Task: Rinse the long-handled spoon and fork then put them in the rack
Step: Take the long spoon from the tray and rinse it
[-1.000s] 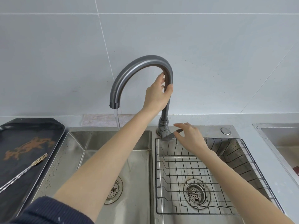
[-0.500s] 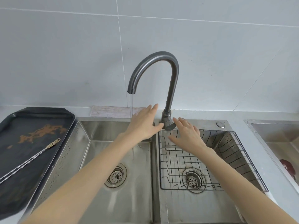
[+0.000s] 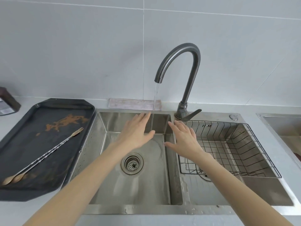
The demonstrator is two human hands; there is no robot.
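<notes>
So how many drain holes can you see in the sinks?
2. One round drain sits in the floor of the left basin. The other drain is in the right basin, mostly hidden under the right forearm and the wire rack.

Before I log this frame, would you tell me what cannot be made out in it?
Head view only:
- Right basin's drain: mostly hidden by the right forearm.
- Spoon and fork on the tray: handles lie so close that which bowl end belongs to which is unclear.
- Dark box at far left: cut off by the edge, label too small to read.
- Reddish thing in the far-right sink: cut off by the edge.
- Wire rack: near-left corner hidden by the arm.
</notes>
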